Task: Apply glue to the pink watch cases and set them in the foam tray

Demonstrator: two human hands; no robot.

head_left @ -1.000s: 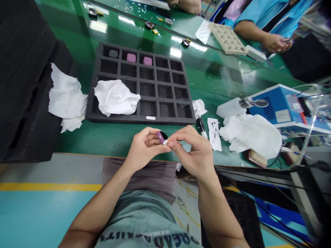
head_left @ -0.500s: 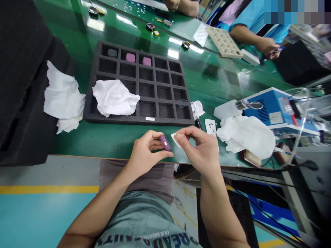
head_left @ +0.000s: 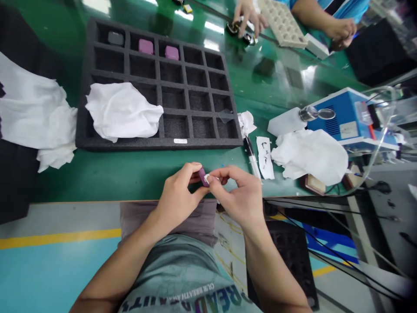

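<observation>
My left hand (head_left: 177,191) grips a small purple case with rounded edges (head_left: 202,172) between thumb and fingers, just above the table's front edge. My right hand (head_left: 239,194) pinches a small folded piece of white cloth (head_left: 206,178), which touches the side of the case. Part of the case is hidden behind the fingers and the cloth. Beyond both hands lies a black foam tray (head_left: 208,142) with square compartments. Two similar purple cases (head_left: 146,46) and a dark grey one (head_left: 116,38) sit in its back row. A crumpled white cloth (head_left: 125,113) covers its front left compartments.
More white cloth (head_left: 39,108) hangs at the left by black foam. On the right are a marker (head_left: 250,150), a paper strip (head_left: 265,157), a white bottle (head_left: 286,122), another cloth (head_left: 311,156) and a blue machine (head_left: 342,117). Across the table, a co-worker's hand (head_left: 249,17) handles small parts.
My right hand has moved left and brought the white cloth against the purple case. The view has shifted, and a co-worker's hand now reaches the small parts across the table.
</observation>
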